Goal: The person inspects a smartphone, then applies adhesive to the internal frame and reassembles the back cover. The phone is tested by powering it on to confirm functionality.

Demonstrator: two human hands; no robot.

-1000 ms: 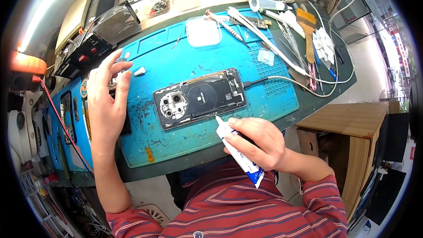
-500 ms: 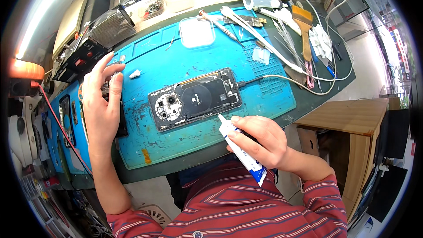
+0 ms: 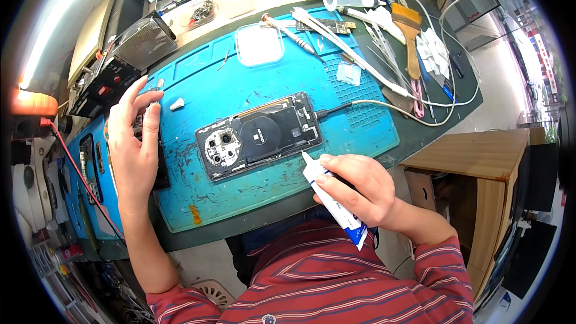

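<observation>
An opened phone point(image 3: 260, 134) lies on the blue work mat point(image 3: 186, 174), its back cover off and its camera block at the left end. A cable point(image 3: 336, 110) runs into its right end. My right hand point(image 3: 363, 187) grips a white and blue glue tube point(image 3: 341, 207), nozzle pointing up at the phone's near edge, close to its right corner. Whether the tip touches the phone, I cannot tell. My left hand point(image 3: 135, 144) hovers at the mat's left side with fingers apart, holding nothing. Beneath it, a dark flat part point(image 3: 161, 168) is partly hidden. A small white cap point(image 3: 177, 104) lies beside its fingertips.
Behind the phone are a clear plastic lid point(image 3: 259, 45), a screwdriver point(image 3: 297, 41) and white tweezers point(image 3: 342, 48). A brush point(image 3: 409, 39) and other tools crowd the back right. An orange-topped device point(image 3: 35, 103) stands left, and a wooden cabinet point(image 3: 468, 150) right.
The tube's nozzle has moved slightly to the right along the phone's near edge. My left hand keeps much the same pose. The whole view has shifted a little.
</observation>
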